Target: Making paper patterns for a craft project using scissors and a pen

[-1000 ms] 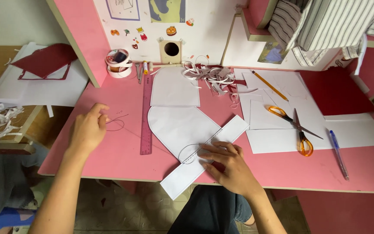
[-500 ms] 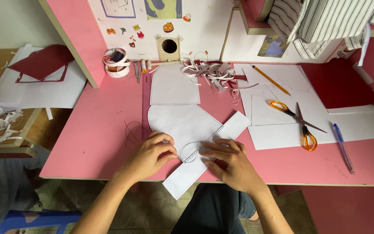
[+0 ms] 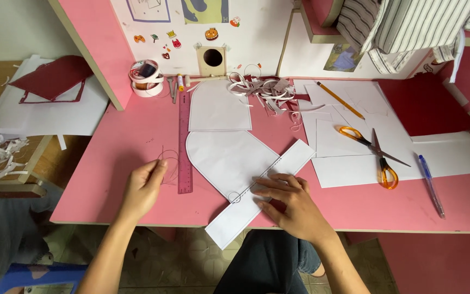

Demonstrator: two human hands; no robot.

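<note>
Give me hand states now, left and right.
Left hand: pinching a thin wire loop beside the pink ruler.
Right hand: open, flat on the white paper strip.

The right hand (image 3: pixel 292 204) covers part of the long white paper strip (image 3: pixel 262 188); the thin wire loop (image 3: pixel 171 163) at the left hand's (image 3: pixel 143 188) fingertips is too fine to trace — the striped cloth (image 3: pixel 409 24) is cut off at the top edge.

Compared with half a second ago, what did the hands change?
The left hand moved left, off the white paper strip, to the thin wire loop beside the pink ruler. The right hand stayed pressing the strip; scissors and pen stayed put.
</note>
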